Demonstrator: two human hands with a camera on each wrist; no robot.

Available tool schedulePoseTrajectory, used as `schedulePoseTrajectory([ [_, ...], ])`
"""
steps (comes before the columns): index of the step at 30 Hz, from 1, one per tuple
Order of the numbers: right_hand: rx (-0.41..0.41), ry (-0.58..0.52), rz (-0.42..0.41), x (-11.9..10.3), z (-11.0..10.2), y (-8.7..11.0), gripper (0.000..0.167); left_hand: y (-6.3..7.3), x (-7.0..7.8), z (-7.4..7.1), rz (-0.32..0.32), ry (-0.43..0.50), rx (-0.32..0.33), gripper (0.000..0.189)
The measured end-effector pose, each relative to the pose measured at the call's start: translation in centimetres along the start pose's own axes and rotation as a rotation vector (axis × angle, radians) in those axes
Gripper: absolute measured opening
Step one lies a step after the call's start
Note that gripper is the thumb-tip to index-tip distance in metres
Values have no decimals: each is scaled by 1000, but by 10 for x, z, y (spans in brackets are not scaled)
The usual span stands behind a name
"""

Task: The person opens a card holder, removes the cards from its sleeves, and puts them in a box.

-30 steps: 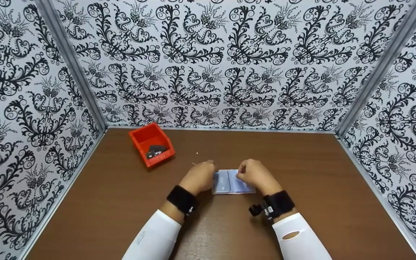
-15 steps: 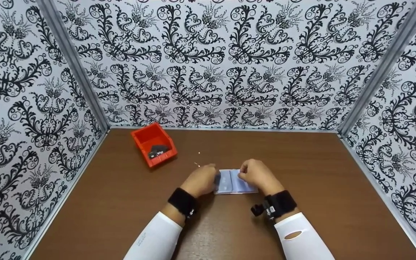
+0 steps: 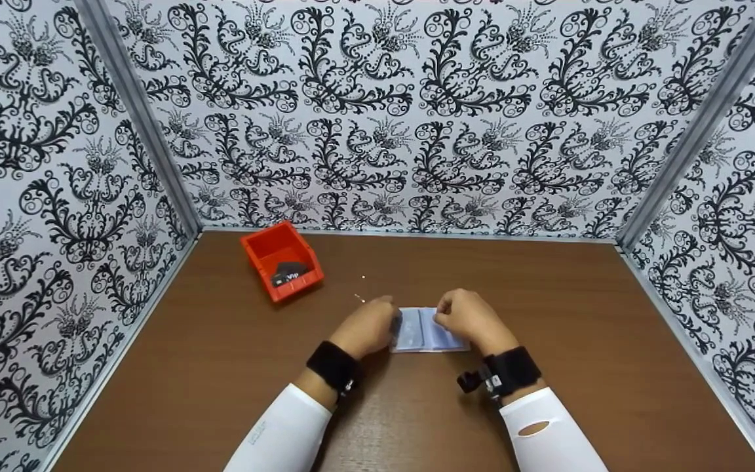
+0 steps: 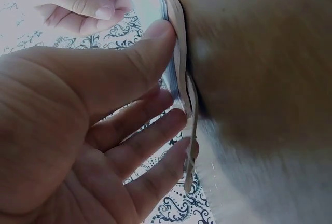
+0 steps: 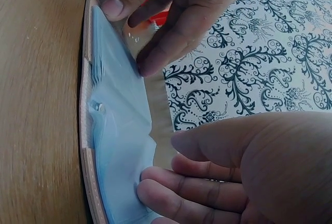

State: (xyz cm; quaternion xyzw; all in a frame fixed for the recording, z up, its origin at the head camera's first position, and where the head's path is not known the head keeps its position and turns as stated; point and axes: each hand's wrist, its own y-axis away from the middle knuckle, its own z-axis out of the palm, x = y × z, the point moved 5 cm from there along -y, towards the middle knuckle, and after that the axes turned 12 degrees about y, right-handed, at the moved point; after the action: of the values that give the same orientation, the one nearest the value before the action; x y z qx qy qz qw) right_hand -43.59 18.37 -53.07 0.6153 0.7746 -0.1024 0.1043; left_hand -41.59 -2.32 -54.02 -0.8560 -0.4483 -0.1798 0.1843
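Card holder [image 3: 426,331] lies opened flat on the brown table [image 3: 548,314], just in front of me, between both hands. My left hand [image 3: 367,326] grips its left edge, thumb [image 4: 150,47] pressed on the inner face and fingers [image 4: 155,130] curled at the rim of the cover. My right hand [image 3: 466,318] rests on the clear plastic sleeves [image 5: 122,146], fingertips [image 5: 155,193] curled onto the top sleeve near its free edge, apparently pinching it, though the pinch itself is not fully visible. Sleeves look thin, slippery and stacked close together. Orange bin [image 3: 281,260] sits well apart at far left, a dark card [image 3: 288,272] marked VIP inside it. Risks as I judge them: fingertips may catch two sleeves instead of one, since the edges lie flush; the film could crease or tear at the spine if pulled hard; the holder may slide or flip shut if my left thumb eases off, because only that grip keeps it spread
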Motion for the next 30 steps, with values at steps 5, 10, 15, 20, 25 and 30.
schedulePoseTrajectory([
  [5,-10,8,11,0,0,0,9,1,1,0,1,-6,2,15],
  [10,-21,-19,24,1,-1,0,9,1,0,0,-4,7,8,17],
  [15,-35,-41,27,1,-2,0,8,-1,-1,0,-6,22,3,18],
  [20,-33,-50,82,3,-4,1,10,-1,-2,0,8,34,5,16],
  [25,-11,-34,94,1,-7,1,12,-1,0,-2,14,40,5,16],
  [30,36,-49,-17,-11,-10,3,13,-2,1,-1,47,38,9,15],
])
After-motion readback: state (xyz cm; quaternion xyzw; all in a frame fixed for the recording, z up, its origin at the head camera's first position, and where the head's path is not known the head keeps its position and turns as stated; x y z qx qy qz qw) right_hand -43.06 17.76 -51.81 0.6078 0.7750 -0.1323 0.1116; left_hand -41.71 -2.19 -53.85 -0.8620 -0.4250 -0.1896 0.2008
